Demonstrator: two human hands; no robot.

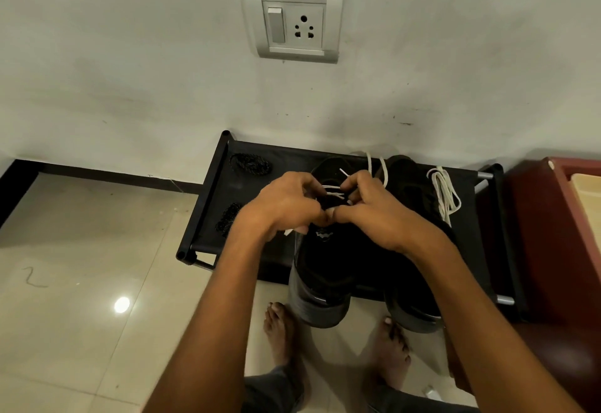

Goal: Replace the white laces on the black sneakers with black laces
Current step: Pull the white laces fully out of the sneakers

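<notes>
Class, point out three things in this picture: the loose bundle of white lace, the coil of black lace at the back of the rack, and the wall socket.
white lace bundle (444,192), head view, middle of the looped strands.
black lace coil (250,163), head view, centre of the coil.
wall socket (303,27), head view, among the pin holes.

Head view, downward (close), facing wall
</notes>
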